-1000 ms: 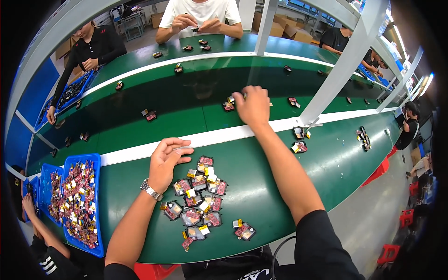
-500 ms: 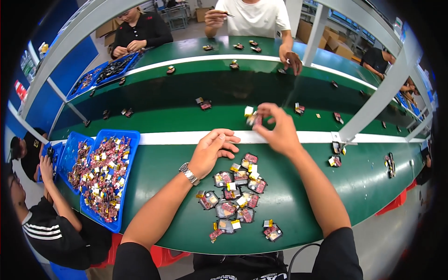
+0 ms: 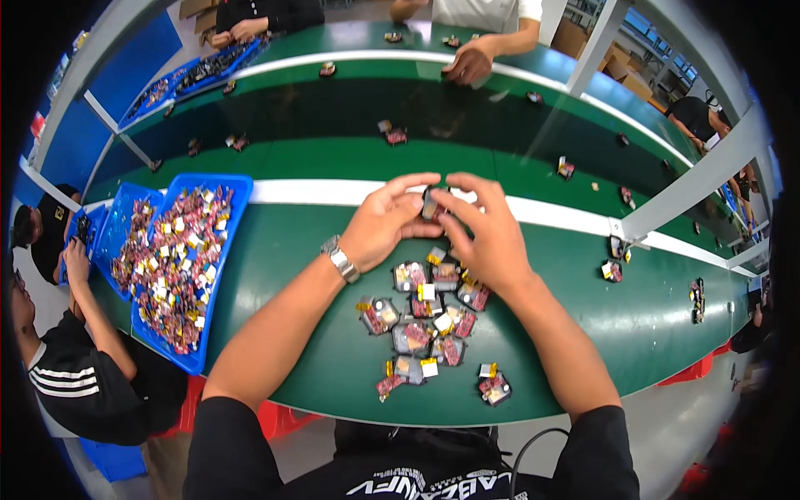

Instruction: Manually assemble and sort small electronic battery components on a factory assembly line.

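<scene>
Upper centre of frame: small dark-edged case (image 3: 430,204) held up between the two hands, seen against the white rail (image 3: 310,192). Left hand (image 3: 385,221) grasps it from the left, thumb along that side; right hand (image 3: 492,233) meets it from the right, thumb and forefinger bent in on it. Neither hand nearer: both sets of fingers seem to touch it, so the case lies right of the left fingers and left of the right ones. Long axis, as far as the fingers leave it visible, runs roughly up-down in frame, across the line joining the hands. Its far side hidden. Just below the hands, at centre, a cluster of similar cases (image 3: 412,337) on the green tabletop (image 3: 308,250); one lone case (image 3: 494,388) lower right of it. Blue tray (image 3: 218,287) of loose parts at left.
</scene>
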`<state>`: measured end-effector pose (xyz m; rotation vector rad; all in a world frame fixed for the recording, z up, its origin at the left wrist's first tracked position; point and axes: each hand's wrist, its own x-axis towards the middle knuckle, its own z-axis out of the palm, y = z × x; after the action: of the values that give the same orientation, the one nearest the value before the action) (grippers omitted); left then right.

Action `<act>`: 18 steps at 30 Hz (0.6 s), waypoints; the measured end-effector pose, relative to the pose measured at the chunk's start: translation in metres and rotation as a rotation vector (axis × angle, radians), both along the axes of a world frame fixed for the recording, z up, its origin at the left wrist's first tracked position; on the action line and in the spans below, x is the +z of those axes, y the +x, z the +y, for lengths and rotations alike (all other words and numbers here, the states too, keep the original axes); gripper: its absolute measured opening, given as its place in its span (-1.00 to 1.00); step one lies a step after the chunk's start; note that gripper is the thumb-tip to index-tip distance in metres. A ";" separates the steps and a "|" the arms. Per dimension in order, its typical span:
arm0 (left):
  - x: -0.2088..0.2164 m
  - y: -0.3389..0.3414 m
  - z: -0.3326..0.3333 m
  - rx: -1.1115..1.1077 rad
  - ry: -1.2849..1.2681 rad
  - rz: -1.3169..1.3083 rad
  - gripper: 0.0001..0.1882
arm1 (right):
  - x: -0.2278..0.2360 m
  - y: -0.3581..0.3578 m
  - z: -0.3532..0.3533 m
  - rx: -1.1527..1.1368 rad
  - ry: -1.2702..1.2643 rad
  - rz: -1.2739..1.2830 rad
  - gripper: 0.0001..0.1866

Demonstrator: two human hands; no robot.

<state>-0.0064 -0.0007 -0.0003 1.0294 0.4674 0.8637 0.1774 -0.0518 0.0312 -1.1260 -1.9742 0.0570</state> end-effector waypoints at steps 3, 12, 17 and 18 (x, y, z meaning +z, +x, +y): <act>0.000 0.001 -0.001 0.021 0.058 0.078 -0.66 | -0.007 0.005 0.007 0.057 0.009 -0.021 -0.70; 0.004 0.001 -0.007 0.024 0.094 0.164 -0.70 | -0.010 0.011 0.010 0.152 -0.103 -0.107 -0.80; 0.003 0.004 -0.004 -0.015 0.058 0.109 -0.69 | -0.014 0.009 0.007 0.112 -0.105 0.020 -0.88; 0.001 0.003 -0.004 -0.032 0.035 0.061 -0.67 | -0.017 0.005 0.007 0.091 -0.123 0.118 -0.90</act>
<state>-0.0035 -0.0048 0.0011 1.0954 0.4876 0.8159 0.1828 -0.0448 0.0142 -1.0843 -1.9362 0.2897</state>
